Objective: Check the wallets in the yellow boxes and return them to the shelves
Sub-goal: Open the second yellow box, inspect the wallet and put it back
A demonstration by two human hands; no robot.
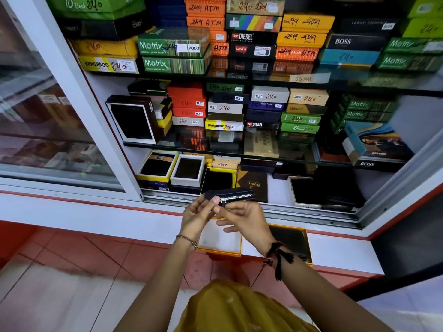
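A dark wallet (236, 193) with a silver zipper is held up in front of the open cabinet. My left hand (197, 213) grips its left end, thumb on top. My right hand (244, 220) pinches the zipper pull from below. Beneath my hands, on the white ledge, lies an open yellow box (219, 251) with a white inside and nothing in it. To its right a second yellow box (308, 245) holds a black wallet (291, 238). Another yellow box (217, 180) with a black wallet stands on the bottom shelf behind my hands.
Glass shelves (263, 77) are packed with stacked wallet boxes in green, orange, black and yellow. Open boxes (188, 170) sit on the bottom shelf. The sliding glass door (48, 130) is pushed to the left. A red tiled floor (84, 250) lies below the ledge.
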